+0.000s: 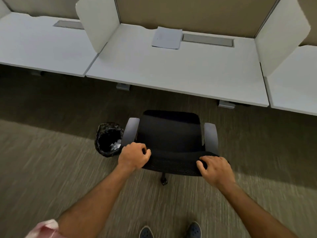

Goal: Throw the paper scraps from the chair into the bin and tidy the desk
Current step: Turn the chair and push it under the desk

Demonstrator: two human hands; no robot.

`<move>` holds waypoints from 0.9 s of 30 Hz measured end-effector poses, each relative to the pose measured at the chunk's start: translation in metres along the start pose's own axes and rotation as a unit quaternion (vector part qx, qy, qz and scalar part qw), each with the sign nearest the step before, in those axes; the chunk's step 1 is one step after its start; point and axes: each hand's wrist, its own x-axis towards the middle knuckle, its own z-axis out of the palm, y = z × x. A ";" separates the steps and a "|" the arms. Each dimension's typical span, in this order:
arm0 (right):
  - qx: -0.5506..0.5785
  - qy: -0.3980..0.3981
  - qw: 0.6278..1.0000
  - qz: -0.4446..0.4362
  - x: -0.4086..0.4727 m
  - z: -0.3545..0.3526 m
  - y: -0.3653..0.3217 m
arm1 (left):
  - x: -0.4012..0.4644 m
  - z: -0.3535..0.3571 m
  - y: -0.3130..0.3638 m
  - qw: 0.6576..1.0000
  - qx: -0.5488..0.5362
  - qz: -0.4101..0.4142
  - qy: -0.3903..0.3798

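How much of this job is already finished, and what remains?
Done, apparently: white paper scraps lie in the black-lined bin, and the black mesh office chair seat shows none. In hand: the left hand and right hand grip the chair's backrest top. Left: the white sheets on the pale grey desk and parking the chair.

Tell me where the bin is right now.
In the head view, the bin stands on the carpet left of the chair, beside its left armrest, just beyond the left hand.
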 end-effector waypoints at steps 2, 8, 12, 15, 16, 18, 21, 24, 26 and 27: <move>-0.005 0.010 1.000 0.007 0.022 0.002 -0.010 | 0.025 -0.007 -0.012 1.000 0.000 0.007 0.001; -0.001 0.024 1.000 0.018 0.096 0.004 -0.032 | 0.110 -0.025 -0.042 0.999 0.008 0.053 0.008; 0.011 0.044 0.999 0.027 0.152 0.005 -0.042 | 0.168 -0.032 -0.058 0.998 0.022 0.053 0.009; 0.013 0.050 0.998 0.028 0.188 0.010 -0.044 | 0.211 -0.034 -0.066 0.998 0.018 0.067 0.003; 0.006 0.054 0.998 0.030 0.201 0.010 -0.045 | 0.226 -0.035 -0.068 0.997 0.021 0.071 0.003; 0.007 0.041 0.999 0.031 0.228 0.007 -0.047 | 0.256 -0.039 -0.071 0.997 0.018 0.078 -0.003; 0.002 0.046 0.998 0.033 0.267 -0.002 -0.045 | 0.298 -0.045 -0.073 0.996 0.017 0.087 0.000; -0.004 0.032 0.999 0.040 0.306 -0.012 -0.043 | 0.337 -0.047 -0.075 0.996 0.005 0.088 0.000; -0.005 0.012 0.999 0.045 0.331 -0.018 -0.042 | 0.361 -0.048 -0.076 0.996 0.007 0.086 -0.007; -0.004 0.006 0.999 0.046 0.342 -0.020 -0.041 | 0.371 -0.047 -0.077 0.996 0.007 0.089 -0.009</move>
